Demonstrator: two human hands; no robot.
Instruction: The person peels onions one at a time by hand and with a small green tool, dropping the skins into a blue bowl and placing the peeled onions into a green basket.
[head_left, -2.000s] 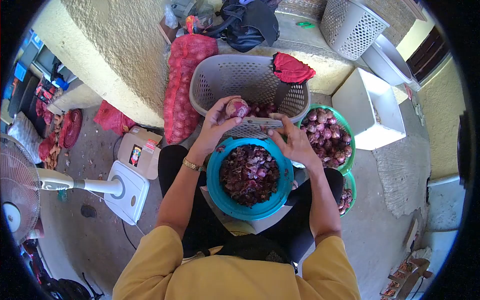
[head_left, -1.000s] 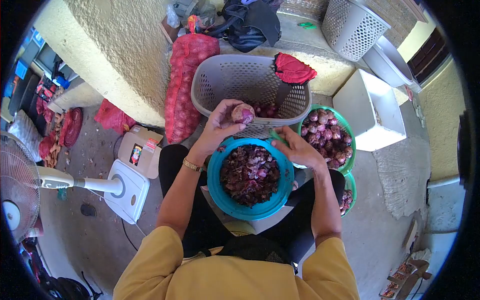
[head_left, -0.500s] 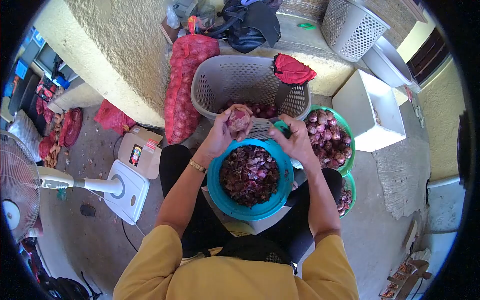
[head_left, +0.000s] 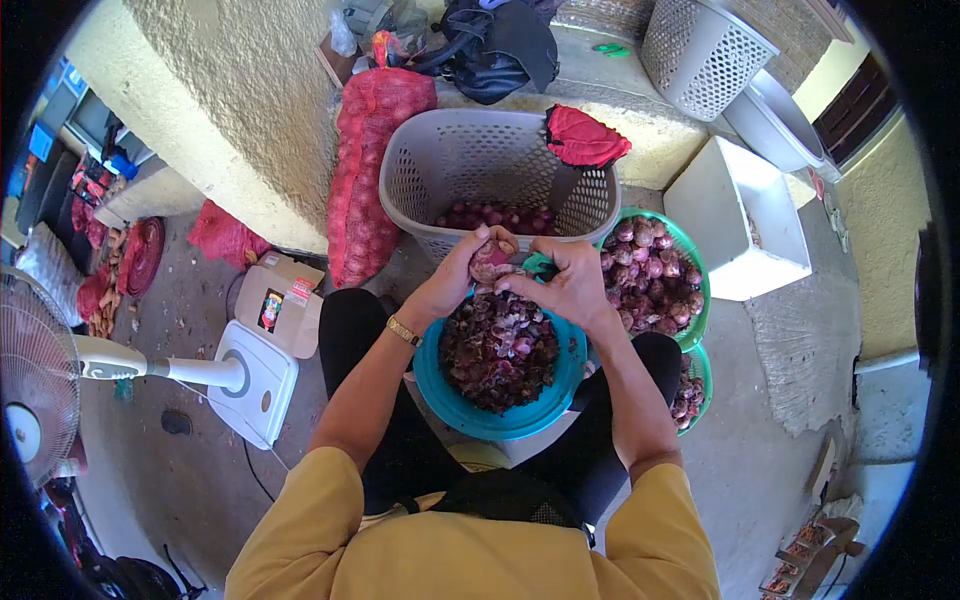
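Note:
My left hand (head_left: 452,284) is closed around a red onion (head_left: 490,258) above the front rim of the grey laundry-type basket. In my right hand (head_left: 574,282) is a small green-handled knife (head_left: 540,265), pressed up to the onion; its blade is mostly hidden. Both hands are close together, over the far edge of a blue basin (head_left: 428,372) between my legs. Dark onion skins (head_left: 498,365) heap up in that basin. Several red onions (head_left: 500,217) lie at the bottom of the grey basket (head_left: 402,185).
On the right stand a green basket (head_left: 706,290) of onions, a smaller green basket (head_left: 707,385) and a white box (head_left: 690,215). A red mesh sack (head_left: 372,170) leans left of the grey basket. Further left are a fan (head_left: 40,370) and a cardboard box (head_left: 285,300).
My right hand has moved left and slightly down, bringing the knife against the onion. My left hand has shifted slightly right and turned, covering more of the onion.

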